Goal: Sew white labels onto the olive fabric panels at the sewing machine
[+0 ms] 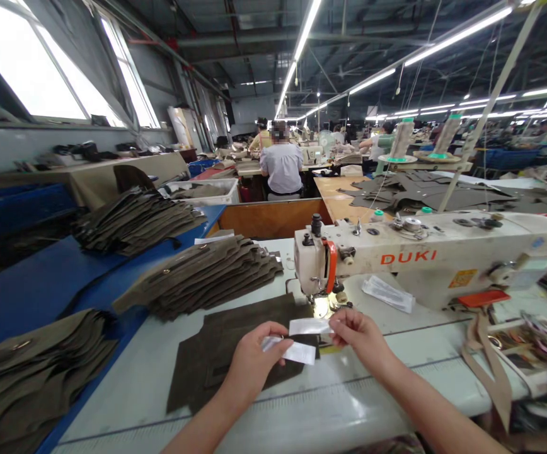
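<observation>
Between thumb and fingers, my left hand (257, 356) pinches a white label strip (304, 353) above a dark olive fabric panel (240, 340). My right hand (356, 334) grips the end of another white label (307, 326), close in front of the needle area of a sewing machine (368, 252). The machine's lamp lights the spot around its presser foot. The fabric panel lies flat on the pale table, its right edge reaching the needle area. A bundle of white labels (387, 294) rests on the machine bed behind my right hand.
Stacked olive fabric pieces (207, 274) lie left of the panel, with more stacks (132, 221) on the blue surface (32, 271). At right are a tray of small items (533, 347) and a beige strap (488, 366). A person (282, 164) sits ahead, back turned.
</observation>
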Available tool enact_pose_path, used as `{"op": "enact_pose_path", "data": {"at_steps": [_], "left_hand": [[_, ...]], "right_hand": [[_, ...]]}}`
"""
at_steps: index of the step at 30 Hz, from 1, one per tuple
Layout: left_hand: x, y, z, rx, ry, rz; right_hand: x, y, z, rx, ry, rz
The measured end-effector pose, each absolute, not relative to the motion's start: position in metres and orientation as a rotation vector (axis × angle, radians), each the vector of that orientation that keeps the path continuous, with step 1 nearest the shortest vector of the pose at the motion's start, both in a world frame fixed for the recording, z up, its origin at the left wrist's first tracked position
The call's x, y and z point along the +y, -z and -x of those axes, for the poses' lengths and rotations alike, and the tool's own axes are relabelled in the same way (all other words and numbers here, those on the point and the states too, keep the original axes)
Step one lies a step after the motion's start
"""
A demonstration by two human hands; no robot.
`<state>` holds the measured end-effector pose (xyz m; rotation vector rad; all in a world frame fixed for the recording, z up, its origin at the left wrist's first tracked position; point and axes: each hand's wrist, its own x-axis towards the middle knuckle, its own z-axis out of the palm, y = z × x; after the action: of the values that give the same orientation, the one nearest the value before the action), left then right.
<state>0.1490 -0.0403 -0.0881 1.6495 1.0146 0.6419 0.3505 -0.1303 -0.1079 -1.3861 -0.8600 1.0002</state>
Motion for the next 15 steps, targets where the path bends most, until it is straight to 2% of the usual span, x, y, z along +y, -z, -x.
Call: {"op": "enact_pose_path", "data": {"at_steps": [4,8,10,12,15], "left_hand": [[-0.03,0.088,-0.148,1.067,-0.724,-1.692],[-0.023,0.089,-0.16,1.109,-0.739,-1.718],[-0.02,0.091,-0.17,1.132,-0.747,-1.821],[-0.018,0.095,-0.178,1.155,-0.761,-1.931],[-0.016,0.099,-0.185,1.177,-0.762,-2.013]], "right_hand": [[-0.149,0.094,-0.372,-0.943,-1.03,1.388],[-0.165,0.09,-0.373,-1.164,-1.367,1.343],[-0.165,0.093,-0.364,-1.246,-1.418,1.366],[-0.161,0.096,-0.354,-1.371,-1.242,1.489],[-0.151,0.097,-0.341,-1.677,-0.757,1.727]]}}
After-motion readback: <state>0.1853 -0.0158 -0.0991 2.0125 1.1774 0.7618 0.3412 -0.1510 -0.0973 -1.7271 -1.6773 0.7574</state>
